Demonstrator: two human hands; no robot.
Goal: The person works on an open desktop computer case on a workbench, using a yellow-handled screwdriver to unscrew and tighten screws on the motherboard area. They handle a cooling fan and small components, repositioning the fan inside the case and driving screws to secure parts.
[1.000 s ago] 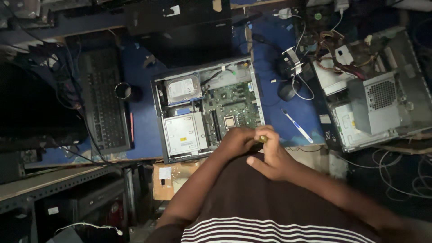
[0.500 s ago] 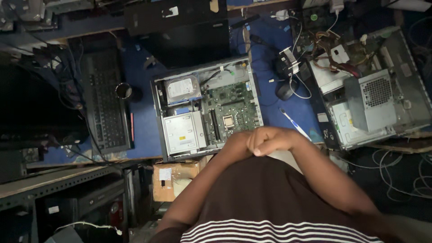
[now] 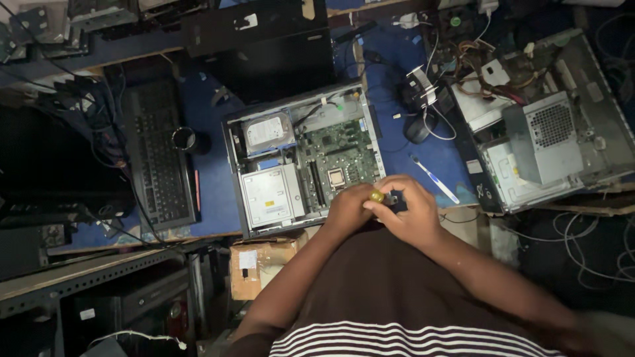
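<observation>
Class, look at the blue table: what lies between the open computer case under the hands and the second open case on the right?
In the head view, a toothbrush lies on the blue table between the open computer case and the second case; a dark mouse and white cable sit farther back.

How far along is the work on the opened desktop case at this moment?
Done: the open computer case lies flat with its side cover off; the hard drive, the optical drive and the motherboard sit inside. In hand: the left hand and the right hand meet over its front edge on a small yellowish part. Left: the case is not closed.
</observation>
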